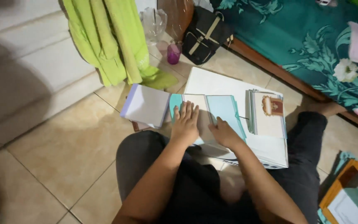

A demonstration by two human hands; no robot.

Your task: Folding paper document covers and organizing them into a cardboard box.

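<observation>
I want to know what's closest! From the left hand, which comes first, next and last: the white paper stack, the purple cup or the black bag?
Measured from the left hand:
1. White paper stack, just to its left on the floor.
2. Purple cup, farther up, beside the green cloth.
3. Black bag, farthest, by the bed.

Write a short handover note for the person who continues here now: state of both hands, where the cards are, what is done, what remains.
Left hand: flat, palm down on the open card, no grip.
Right hand: fingers on the card's pale blue panel, pressing, no grip.
The card lies on a white board on the lap.
Stack of cards stands right of it; white stack lies left on the floor.
Done: cannot tell how many.
Left: this card is still open.
</observation>
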